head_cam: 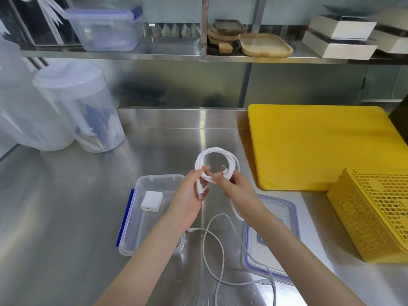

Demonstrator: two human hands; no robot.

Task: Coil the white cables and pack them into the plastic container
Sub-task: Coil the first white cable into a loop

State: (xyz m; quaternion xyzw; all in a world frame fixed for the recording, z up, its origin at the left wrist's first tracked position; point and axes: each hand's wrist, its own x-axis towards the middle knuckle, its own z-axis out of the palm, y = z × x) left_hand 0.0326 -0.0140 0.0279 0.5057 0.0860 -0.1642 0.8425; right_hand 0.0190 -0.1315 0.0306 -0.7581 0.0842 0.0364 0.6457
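Stainless-steel worktop (pixel 66 206) — left hand (pixel 189 195) and right hand (pixel 238 188) both pinch the coiled white cable (pixel 217 161) above the clear rectangular plastic container (pixel 154 180) — a white square charger (pixel 152 200) inside.

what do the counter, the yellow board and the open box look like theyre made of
Counter: likely stainless steel, brushed, with streaky reflections. Yellow board: probably plastic, matte, uniform colour. Open box: clear plastic, see-through walls, blue clip.

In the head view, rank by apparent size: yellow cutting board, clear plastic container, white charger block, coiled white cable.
1. Yellow cutting board
2. Clear plastic container, partly hidden by the left forearm
3. Coiled white cable, held nearer the camera
4. White charger block
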